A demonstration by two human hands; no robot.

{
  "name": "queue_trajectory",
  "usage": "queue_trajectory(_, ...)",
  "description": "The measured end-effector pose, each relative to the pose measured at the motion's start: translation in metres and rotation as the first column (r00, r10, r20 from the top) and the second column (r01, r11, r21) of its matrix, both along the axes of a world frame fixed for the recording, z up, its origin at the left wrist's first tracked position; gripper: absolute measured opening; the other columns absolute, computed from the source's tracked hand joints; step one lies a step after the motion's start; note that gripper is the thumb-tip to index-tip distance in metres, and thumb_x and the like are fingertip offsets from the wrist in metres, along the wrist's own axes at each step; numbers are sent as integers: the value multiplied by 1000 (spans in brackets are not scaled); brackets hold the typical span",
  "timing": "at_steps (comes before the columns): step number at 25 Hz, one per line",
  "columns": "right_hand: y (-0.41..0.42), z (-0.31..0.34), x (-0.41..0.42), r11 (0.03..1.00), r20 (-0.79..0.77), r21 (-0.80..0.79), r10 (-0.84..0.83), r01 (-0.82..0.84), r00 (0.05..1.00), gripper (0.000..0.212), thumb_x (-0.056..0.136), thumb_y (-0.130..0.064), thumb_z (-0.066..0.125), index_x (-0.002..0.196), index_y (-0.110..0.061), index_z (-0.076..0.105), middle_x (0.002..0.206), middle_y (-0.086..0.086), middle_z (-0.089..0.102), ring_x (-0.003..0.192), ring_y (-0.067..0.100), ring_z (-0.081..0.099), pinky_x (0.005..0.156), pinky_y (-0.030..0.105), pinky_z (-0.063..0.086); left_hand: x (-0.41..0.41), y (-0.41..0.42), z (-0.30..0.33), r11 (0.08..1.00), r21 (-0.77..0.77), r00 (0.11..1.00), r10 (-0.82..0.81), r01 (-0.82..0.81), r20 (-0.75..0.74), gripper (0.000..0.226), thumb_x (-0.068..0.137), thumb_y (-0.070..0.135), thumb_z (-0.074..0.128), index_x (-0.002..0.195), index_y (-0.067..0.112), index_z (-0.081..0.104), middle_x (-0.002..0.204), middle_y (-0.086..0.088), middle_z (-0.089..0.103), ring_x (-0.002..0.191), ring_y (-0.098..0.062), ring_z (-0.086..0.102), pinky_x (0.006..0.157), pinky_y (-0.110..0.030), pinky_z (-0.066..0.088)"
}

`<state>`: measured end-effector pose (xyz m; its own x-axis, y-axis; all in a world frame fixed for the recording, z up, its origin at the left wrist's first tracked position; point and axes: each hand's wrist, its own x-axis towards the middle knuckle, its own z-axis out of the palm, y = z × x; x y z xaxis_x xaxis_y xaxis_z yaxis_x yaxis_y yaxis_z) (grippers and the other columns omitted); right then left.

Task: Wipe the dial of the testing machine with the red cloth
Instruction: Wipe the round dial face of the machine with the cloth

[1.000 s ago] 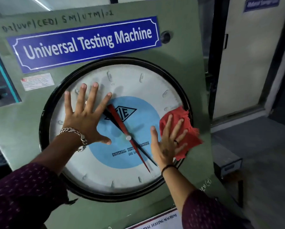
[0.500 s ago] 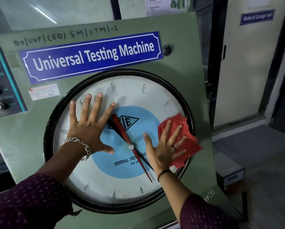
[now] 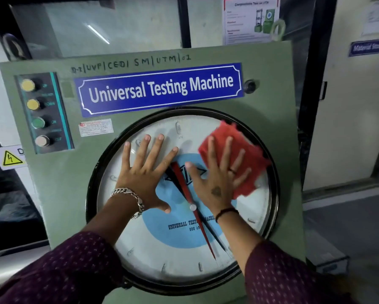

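My sleeves (image 3: 70, 266) come up from the bottom, both arms reaching to the dial (image 3: 175, 249). My left hand (image 3: 146, 174) lies flat on the glass left of centre, fingers spread wide and holding nothing, just bracing. My right hand (image 3: 219, 178) is flat too, fingers splayed, pressing the cloth (image 3: 247, 154) against the glass rather than gripping it. The change is in the cloth: a second ago it sat at the dial's right edge, level with the hub; now it is up in the upper right, near the rim. So the wipe is moving up the right side. I judge the top, the left half under my bracing hand and the whole lower face are left to do. Above the dial is the blue nameplate (image 3: 160, 88).
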<state>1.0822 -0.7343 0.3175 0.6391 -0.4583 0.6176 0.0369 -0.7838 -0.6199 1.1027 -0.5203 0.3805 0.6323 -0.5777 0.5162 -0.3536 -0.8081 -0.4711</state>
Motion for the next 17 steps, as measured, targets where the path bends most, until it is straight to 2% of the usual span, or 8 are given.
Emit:
queue_trajectory(2, 2, -5, 1, 934, 57, -354, 77, -52, 995, 97, 89, -102, 30, 175, -57, 21, 191, -9, 2, 174, 44, -3, 128, 81, -8, -1, 2, 0, 1000, -23, 1000, 4, -5, -16, 187, 21, 101, 77, 178, 29, 4, 186, -12, -4, 169, -41, -11, 129, -78, -3)
queue_trajectory(4, -24, -49, -21, 844, 62, -531, 127, -75, 990, 94, 90, -100, 34, 174, -57, 26, 190, -11, 3, 175, 42, 0, 126, 86, 4, -3, 5, -4, 998, -57, 999, 10, -12, -35, 187, 22, 100, 78, 178, 26, 6, 186, -11, -2, 169, -38, -13, 130, -77, -4)
queue_trajectory(6, -46, -81, -38, 918, 43, -393, 78, -55, 996, 90, 92, -100, 30, 172, -63, 15, 189, -16, -8, 174, 43, -1, 124, 88, 9, -6, 7, -10, 995, -93, 999, 18, -23, -51, 187, 22, 100, 78, 178, 24, 7, 186, -11, -1, 170, -38, -11, 130, -75, -7)
queue_trajectory(8, -36, -55, -25, 995, 3, -94, 43, -43, 999, 87, 92, -101, 22, 170, -69, 1, 186, -20, -21, 173, 41, -11, 123, 90, 7, -8, 6, -15, 992, -120, 998, 32, -39, -60, 188, 21, 100, 77, 178, 24, 7, 186, -11, -1, 170, -39, -6, 129, -76, -9)
queue_trajectory(9, -22, -31, -14, 999, 5, -32, 38, -38, 999, 87, 93, -100, 21, 171, -68, 0, 187, -19, -21, 173, 42, -13, 123, 90, 2, -8, 4, -15, 991, -129, 997, 31, -39, -64, 188, 21, 100, 77, 178, 25, 7, 186, -10, -2, 171, -39, -5, 129, -77, -8)
queue_trajectory(12, 2, -8, -1, 936, 52, -347, 81, -58, 995, 87, 96, -96, 29, 174, -61, 18, 191, -11, -2, 174, 43, -6, 127, 82, -9, -7, 4, -15, 990, -134, 998, 25, -33, -61, 188, 20, 100, 77, 178, 25, 7, 186, -10, -3, 170, -40, -5, 129, -76, -9)
queue_trajectory(14, -24, -43, -13, 855, 83, -514, 127, -67, 988, 83, 98, -93, 34, 173, -60, 23, 191, -11, 4, 175, 40, 0, 125, 88, 3, -6, 5, -15, 991, -131, 998, 25, -33, -62, 189, 20, 101, 77, 178, 25, 7, 186, -10, -2, 170, -40, -6, 128, -76, -11)
queue_trajectory(17, -48, -53, -16, 940, 51, -338, 75, -54, 996, 81, 96, -95, 27, 171, -67, 13, 189, -20, -8, 172, 47, 9, 117, 95, 16, -4, 5, -16, 991, -128, 998, 32, -40, -62, 190, 19, 101, 76, 178, 24, 7, 186, -11, -2, 170, -40, -5, 128, -76, -10)
